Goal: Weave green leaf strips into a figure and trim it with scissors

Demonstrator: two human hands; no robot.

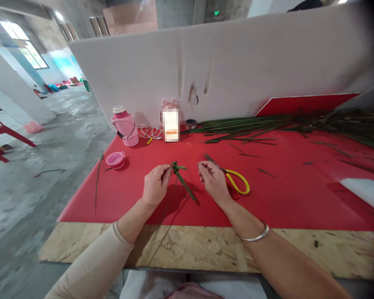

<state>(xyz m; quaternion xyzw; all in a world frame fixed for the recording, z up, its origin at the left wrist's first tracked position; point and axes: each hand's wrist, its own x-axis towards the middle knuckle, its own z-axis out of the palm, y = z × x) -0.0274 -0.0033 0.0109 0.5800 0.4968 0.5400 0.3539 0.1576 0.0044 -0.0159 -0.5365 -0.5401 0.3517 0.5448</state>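
My left hand point(156, 185) is closed in a pinch on a small folded green leaf piece point(178, 171), held just above the red table cover point(127, 195). A long leaf strip trails from it down toward the table's near edge. My right hand point(212, 178) hovers a little to the right of the leaf piece, fingers curled together; whether anything thin is between them I cannot make out. Yellow-handled scissors point(233, 179) lie on the cover right behind my right hand.
A pile of long green leaves point(268, 124) lies along the white back board. At the back left stand a pink flask point(124, 124), a pink cup lid point(116, 159), a white cable point(151, 132) and a pink bottle point(171, 120). Bare chipboard point(205, 249) forms the near edge.
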